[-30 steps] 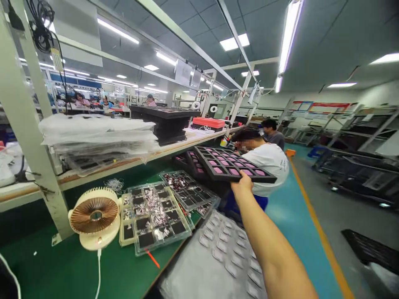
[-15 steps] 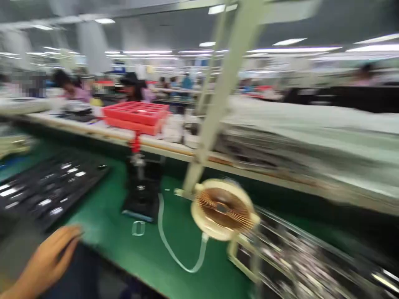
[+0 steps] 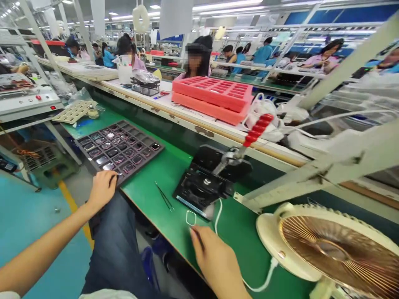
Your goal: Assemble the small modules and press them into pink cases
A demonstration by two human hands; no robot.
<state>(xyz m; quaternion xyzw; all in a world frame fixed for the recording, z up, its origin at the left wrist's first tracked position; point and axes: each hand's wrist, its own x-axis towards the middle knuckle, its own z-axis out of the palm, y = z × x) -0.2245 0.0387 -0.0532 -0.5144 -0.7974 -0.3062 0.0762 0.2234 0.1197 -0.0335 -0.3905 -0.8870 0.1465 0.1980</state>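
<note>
My left hand (image 3: 104, 189) is at the near corner of a dark compartment tray (image 3: 141, 160). Its fingers are curled together, and what they hold, if anything, I cannot make out. Flat glossy pieces with rounded corners fill many of the tray's pockets. My right hand (image 3: 216, 255) has its fingertips pinched at the near edge of a small pale square frame (image 3: 191, 218) with rounded corners. Just beyond that frame stands a black clamp fixture (image 3: 202, 187) with a raised red handle (image 3: 258, 129). Tweezers (image 3: 163, 196) lie on the green table (image 3: 146, 203) between my hands.
A cream fan (image 3: 330, 249) stands at the right, with a white cable (image 3: 262, 286) beside it. Red foam trays (image 3: 212, 97) sit on the raised shelf behind. A slanted metal post (image 3: 289, 191) rises past the fixture. Several people work in the background.
My view has swung left and down, bringing the whole tray and the tweezers into sight. My right hand has come into view at the square frame; my left hand is now at the tray's corner.
</note>
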